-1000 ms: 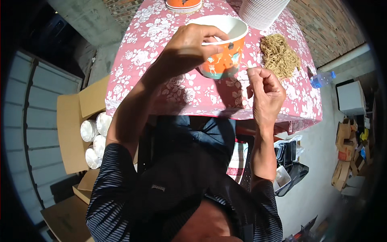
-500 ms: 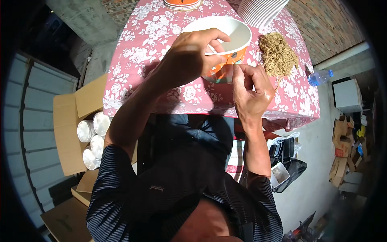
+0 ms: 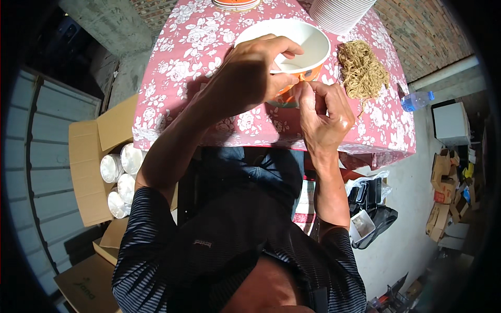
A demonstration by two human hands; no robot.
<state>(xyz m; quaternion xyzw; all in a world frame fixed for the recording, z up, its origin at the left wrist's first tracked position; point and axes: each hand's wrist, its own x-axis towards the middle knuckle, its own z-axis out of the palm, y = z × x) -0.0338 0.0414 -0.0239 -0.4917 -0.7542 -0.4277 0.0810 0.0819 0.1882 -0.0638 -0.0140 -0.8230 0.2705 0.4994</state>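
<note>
A large paper bucket [image 3: 313, 47], white inside with an orange printed outside, stands on the flowered tablecloth in front of me. My left hand [image 3: 258, 60] grips its near rim, fingers over the edge and thumb against the outer wall. Close to that thumb, my right hand [image 3: 326, 109] pinches thumb and forefinger together at the bucket's near side. Whatever lies in this pinch is too small to make out. To the right of the bucket rests a tangled heap of tan twine [image 3: 362, 70], a loose end trailing toward me.
A stack of white paper buckets [image 3: 342, 13] leans at the back right; orange ones [image 3: 236, 4] stand at the far edge. A plastic bottle [image 3: 416, 101] is beyond the table's right side. At left, an open carton [image 3: 86, 172] holds wrapped white stacks [image 3: 111, 168].
My right fingertips have come slightly closer to the left thumb at the bucket's wall. The bucket has shifted a little to the right under my left hand.
</note>
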